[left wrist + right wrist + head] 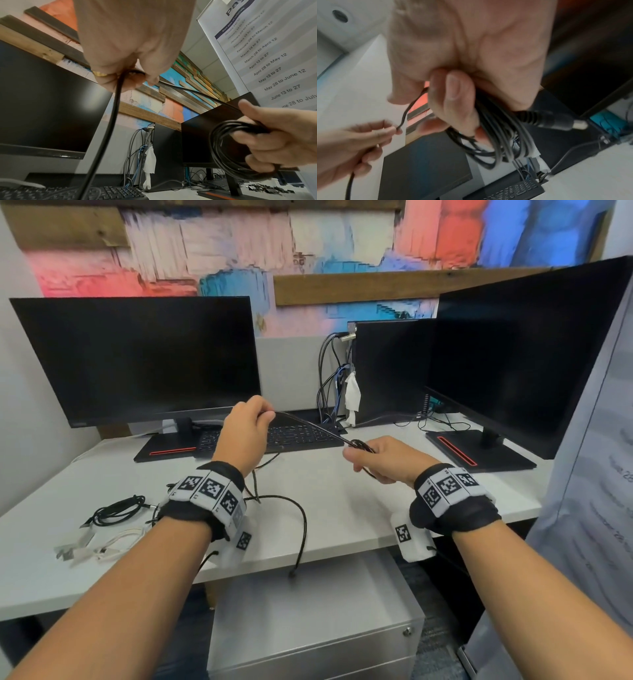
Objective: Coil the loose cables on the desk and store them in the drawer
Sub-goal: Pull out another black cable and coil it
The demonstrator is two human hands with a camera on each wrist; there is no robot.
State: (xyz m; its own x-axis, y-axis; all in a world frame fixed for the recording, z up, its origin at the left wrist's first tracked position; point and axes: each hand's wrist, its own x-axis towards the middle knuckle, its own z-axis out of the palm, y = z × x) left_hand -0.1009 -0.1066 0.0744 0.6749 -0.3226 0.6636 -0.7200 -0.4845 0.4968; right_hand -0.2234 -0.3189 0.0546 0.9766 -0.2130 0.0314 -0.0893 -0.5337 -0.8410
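A long black cable (303, 522) runs from the desk edge up into both hands. My left hand (251, 422) is raised over the keyboard and pinches the cable (111, 121) between thumb and fingers. A taut stretch of it (315, 428) leads to my right hand (371, 455), which grips a small coil of several loops (223, 148) with the barrel plug (556, 121) sticking out. The cable's free end (293, 573) dangles over the desk's front edge. Another black cable (116, 510) and a white cable (99, 546) lie loose at the desk's left.
A grey drawer cabinet (315, 621) stands under the white desk (342, 508), its drawers closed. Behind my hands are a black keyboard (294, 436), two dark monitors (144, 357) (534, 354) and a small computer (387, 371) with wired-in cables. A banner (596, 474) hangs on the right.
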